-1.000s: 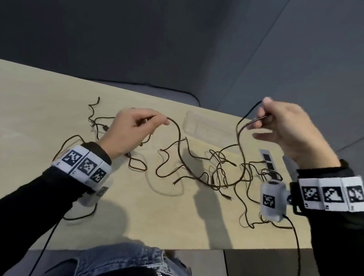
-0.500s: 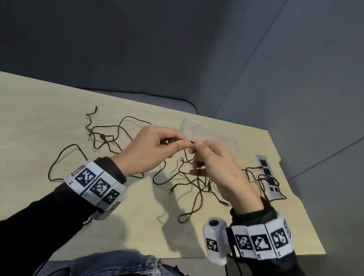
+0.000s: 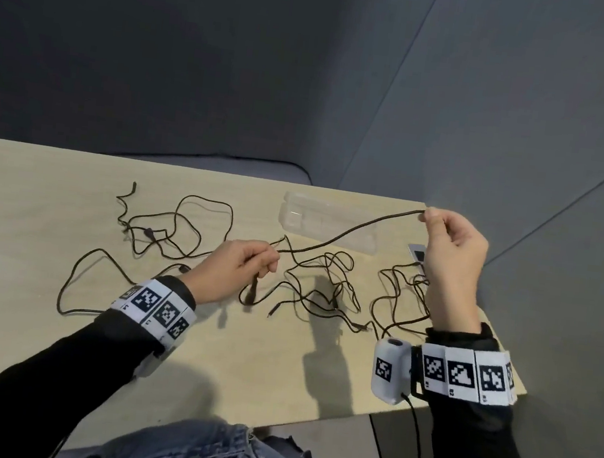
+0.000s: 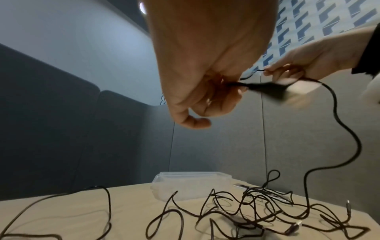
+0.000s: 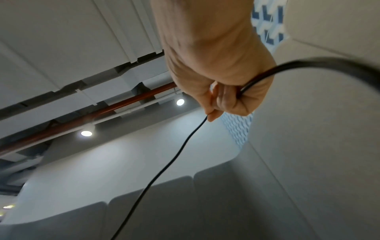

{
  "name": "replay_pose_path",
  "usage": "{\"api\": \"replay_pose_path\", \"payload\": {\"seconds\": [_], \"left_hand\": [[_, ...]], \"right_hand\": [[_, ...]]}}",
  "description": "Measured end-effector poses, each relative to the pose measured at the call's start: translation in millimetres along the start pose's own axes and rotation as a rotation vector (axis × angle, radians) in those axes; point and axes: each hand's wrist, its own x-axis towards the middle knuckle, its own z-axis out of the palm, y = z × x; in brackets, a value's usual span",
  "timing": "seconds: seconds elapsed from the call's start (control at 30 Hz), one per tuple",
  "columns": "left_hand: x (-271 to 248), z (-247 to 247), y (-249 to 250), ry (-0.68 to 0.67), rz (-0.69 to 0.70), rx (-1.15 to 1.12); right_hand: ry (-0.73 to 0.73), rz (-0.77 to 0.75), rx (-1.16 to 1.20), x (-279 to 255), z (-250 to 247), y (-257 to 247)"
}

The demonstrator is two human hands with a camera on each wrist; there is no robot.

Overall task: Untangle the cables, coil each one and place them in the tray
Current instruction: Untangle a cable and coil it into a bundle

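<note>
Overhead, one black cable (image 3: 345, 232) stretches between the left hand (image 3: 229, 271) and right hand (image 3: 454, 253), each grip pinching it.

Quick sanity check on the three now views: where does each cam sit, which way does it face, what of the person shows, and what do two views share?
Head: on the head, facing forward and down at the table; shows left hand, right hand, both sleeves, jeans.
Left wrist: under the left hand, facing along it over tangled cables toward the clear tray and wall panels.
Right wrist: under the right hand, tilted up at ceiling lights.
Shared: all three show the held cable.
</note>
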Motion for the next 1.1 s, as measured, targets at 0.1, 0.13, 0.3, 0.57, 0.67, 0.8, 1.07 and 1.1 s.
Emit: {"api": "replay_pose_path", "payload": {"seconds": [0.1,0.13,0.3,0.57,0.67,0.8,1.07,1.1], "left_hand": [[3.5,3.4,4.8,0.015,-0.031,-0.158],[3.8,4.8,8.5,0.063,-0.036,-0.281],[3.5,-1.1,44.9,0.275,0.055,-0.988],[14.2,-18.4,55.9,0.499,-0.081,-1.321],[16.2,-24.0,43.6,0.608,-0.156,-1.055],[13.8,-30.6,22.2,0.517,-0.180,-0.388],[1.4,-19.0,11.2,0.091,0.132,0.585],[3.3,-18.0,11.3,0.121,0.153,0.598]], "right_hand": [[0.026,0.000,-0.006,6.5,-5.4,7.4],[0.031,0.006,-0.010,7.9,-5.4,11.3],[-0.269,0.166,-0.161,0.5,1.8,37.3],[-0.925,0.150,-0.299,-32.6,20.2,44.3],[-1.045,0.095,-0.287,-35.9,17.9,30.0],[-1.226,-0.030,-0.373,-38.5,10.2,8.1],[-0.874,-0.271,-0.241,-23.7,14.9,-4.0],[-0.837,-0.263,-0.227,-20.4,16.1,-1.2]]}}
